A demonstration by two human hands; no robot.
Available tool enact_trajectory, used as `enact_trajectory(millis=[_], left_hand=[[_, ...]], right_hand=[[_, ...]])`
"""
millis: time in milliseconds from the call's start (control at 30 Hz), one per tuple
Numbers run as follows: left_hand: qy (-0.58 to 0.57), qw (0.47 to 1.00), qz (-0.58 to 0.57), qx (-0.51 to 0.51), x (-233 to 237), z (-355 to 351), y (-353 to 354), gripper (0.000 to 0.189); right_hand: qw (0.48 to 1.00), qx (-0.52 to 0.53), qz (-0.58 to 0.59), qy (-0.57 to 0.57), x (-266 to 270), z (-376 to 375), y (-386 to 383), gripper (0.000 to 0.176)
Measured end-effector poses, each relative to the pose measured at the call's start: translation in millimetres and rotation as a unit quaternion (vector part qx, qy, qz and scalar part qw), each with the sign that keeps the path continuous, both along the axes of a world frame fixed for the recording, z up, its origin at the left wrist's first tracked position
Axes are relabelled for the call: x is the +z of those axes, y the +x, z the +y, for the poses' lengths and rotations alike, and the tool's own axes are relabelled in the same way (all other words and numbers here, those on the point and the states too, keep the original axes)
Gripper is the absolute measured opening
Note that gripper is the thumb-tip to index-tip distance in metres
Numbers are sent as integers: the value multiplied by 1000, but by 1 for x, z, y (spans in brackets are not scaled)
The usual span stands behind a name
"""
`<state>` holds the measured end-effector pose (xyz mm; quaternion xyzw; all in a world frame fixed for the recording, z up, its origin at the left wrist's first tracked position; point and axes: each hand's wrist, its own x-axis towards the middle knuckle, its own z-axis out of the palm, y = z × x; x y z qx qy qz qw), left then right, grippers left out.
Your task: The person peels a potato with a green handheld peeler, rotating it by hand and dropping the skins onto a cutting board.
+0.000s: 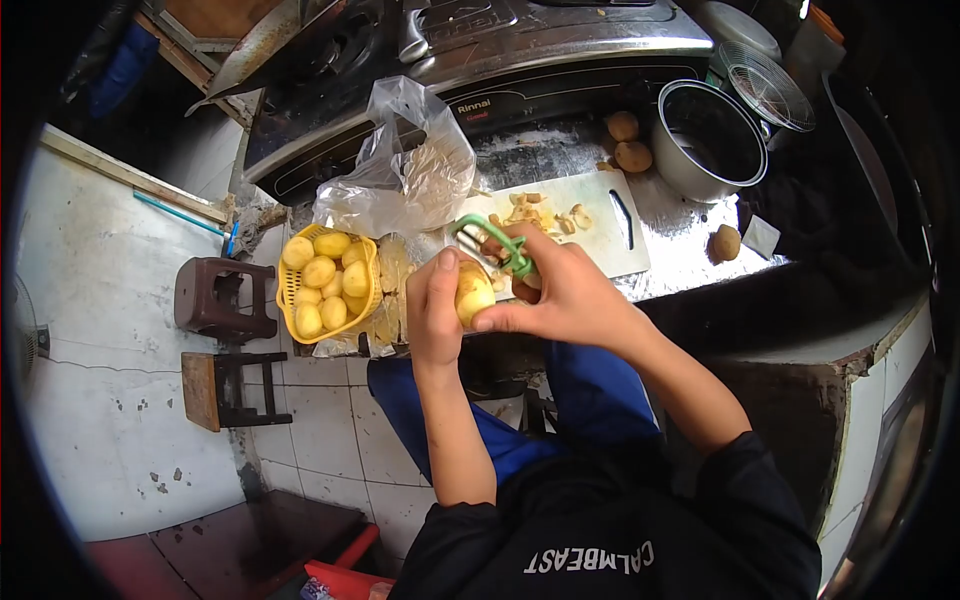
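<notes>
My left hand (pixel 435 305) is wrapped round a partly peeled potato (pixel 474 298), which shows yellow flesh with some brown skin near its top. In my right hand (pixel 565 290) is a green peeler (pixel 518 258), its fingers closed round the handle and the thumb against the potato. Just beyond both hands lies a white cutting board (pixel 603 238) with peelings (pixel 545 212) on it. Left of my left hand, a yellow basket (pixel 283 299) holds several peeled potatoes (pixel 319 271).
A crumpled clear plastic bag (pixel 410 170) lies against the stove (pixel 560 50). Unpeeled potatoes (pixel 632 156) sit beside a metal pot (pixel 710 183); another brown potato (pixel 725 242) is at the right. Two stools (pixel 222 300) stand at the left.
</notes>
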<state>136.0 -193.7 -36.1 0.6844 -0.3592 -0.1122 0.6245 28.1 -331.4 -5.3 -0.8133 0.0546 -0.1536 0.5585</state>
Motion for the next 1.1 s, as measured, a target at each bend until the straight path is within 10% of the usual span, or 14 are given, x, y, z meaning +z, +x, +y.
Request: enact_trajectory(millis=[67,167,533,833,1100], left_hand=[[44,989,-142,17,3,0,-3,42],[-132,947,275,-102,-5,3,-4,53],[-209,917,338,-33,15,-1,-25,41],[-208,898,375,-94,40,17,-27,41],[-149,955,245,-74,38,30,-32,34]], right_hand=[[1000,18,10,-22,-8,10,-1,70],[992,-62,-109,0,-25,21,3,67],[994,-51,-28,93,14,28,-19,36],[932,-40,-127,-337,19,31,-30,31],[924,-50,-119,-359,25,26,-24,32]])
